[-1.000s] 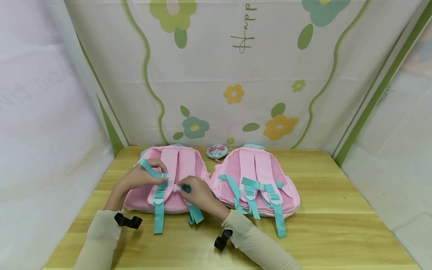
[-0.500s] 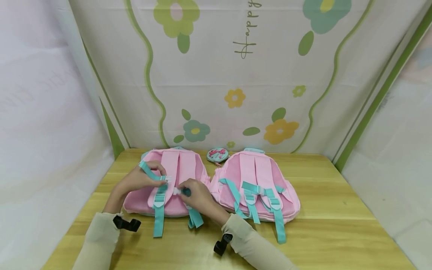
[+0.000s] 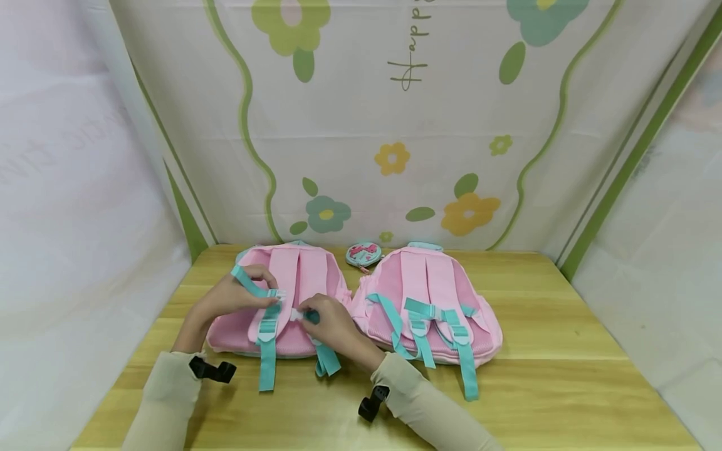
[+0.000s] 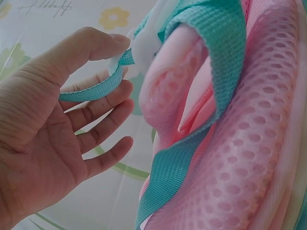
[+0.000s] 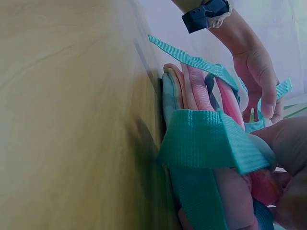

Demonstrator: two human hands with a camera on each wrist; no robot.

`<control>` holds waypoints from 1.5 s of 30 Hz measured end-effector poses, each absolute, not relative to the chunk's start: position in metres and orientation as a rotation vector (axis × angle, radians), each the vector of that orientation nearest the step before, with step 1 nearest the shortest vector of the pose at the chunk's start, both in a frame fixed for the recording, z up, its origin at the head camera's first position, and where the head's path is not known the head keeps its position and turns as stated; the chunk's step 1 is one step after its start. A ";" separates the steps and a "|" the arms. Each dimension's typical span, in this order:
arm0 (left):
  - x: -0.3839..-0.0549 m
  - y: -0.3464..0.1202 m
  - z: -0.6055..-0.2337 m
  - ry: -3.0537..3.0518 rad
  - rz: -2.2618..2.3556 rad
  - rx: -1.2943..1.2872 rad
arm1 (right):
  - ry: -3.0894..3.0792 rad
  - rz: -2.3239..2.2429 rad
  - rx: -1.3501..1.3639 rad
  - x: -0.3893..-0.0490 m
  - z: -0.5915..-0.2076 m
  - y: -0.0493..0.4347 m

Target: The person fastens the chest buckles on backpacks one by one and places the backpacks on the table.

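A pink backpack (image 3: 231, 335) lies with its shoulder straps up on the left of the table. My left hand (image 3: 239, 293) pinches a white buckle half (image 3: 280, 294) on a teal strap (image 4: 96, 91) between thumb and index finger; the other fingers are loosely extended in the left wrist view. The strap's loose end passes across the palm. My right hand (image 3: 334, 322) pinches the matching white buckle half (image 3: 296, 314) on the other shoulder strap. A short gap separates the two halves. In the right wrist view, teal webbing (image 5: 196, 139) hides part of the right fingers' grip.
A second pink backpack (image 3: 485, 326) lies against the first on the right, its chest buckle (image 3: 435, 312) fastened across its straps. Behind them sits a small round teal pouch (image 3: 363, 253). The wooden table (image 3: 564, 388) ends at a flower-printed cloth (image 3: 350, 125).
The head view tilts slightly down and back up. Both hands keep their pinch on the buckle halves, nearly still.
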State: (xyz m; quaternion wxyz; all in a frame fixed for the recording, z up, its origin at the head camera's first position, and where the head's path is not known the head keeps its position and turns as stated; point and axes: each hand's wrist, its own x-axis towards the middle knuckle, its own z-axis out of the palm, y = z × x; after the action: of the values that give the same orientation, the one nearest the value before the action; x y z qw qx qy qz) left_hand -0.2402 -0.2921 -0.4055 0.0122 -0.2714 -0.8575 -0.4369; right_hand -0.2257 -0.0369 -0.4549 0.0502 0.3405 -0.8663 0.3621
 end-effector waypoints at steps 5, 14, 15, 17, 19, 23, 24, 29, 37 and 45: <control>-0.239 -0.292 -0.406 -2.689 -1.379 -0.828 | -2.632 1.097 1.039 -0.226 -0.456 -0.037; -0.237 -0.293 -0.402 -2.650 -1.433 -0.847 | -2.594 1.153 1.039 -0.227 -0.457 -0.036; -0.238 -0.293 -0.401 -2.650 -1.432 -0.850 | -2.594 1.156 1.037 -0.227 -0.457 -0.036; -0.238 -0.293 -0.400 -2.650 -1.428 -0.854 | -2.594 1.160 1.033 -0.228 -0.457 -0.036; -0.239 -0.294 -0.400 -2.649 -1.418 -0.857 | -2.597 1.166 1.025 -0.228 -0.457 -0.036; -0.239 -0.296 -0.400 -2.639 -1.413 -0.848 | -2.603 1.179 1.008 -0.228 -0.456 -0.036; -0.238 -0.296 -0.400 -2.636 -1.417 -0.844 | -2.601 1.181 1.007 -0.228 -0.456 -0.035; -0.236 -0.297 -0.400 -2.640 -1.427 -0.830 | -2.592 1.186 1.014 -0.228 -0.456 -0.035; -0.235 -0.294 -0.401 -2.657 -1.412 -0.839 | -2.603 1.202 1.011 -0.227 -0.457 -0.035; -0.239 -0.291 -0.404 -2.680 -1.389 -0.821 | -2.547 1.247 1.033 -0.229 -0.456 -0.035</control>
State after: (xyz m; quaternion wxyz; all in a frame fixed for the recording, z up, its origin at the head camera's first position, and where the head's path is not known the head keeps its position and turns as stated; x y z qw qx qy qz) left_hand -0.2390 -0.2913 -0.4041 0.0067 -0.2624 -0.8567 -0.4440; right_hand -0.2285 -0.0345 -0.4561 0.0617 0.3417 -0.8422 0.4124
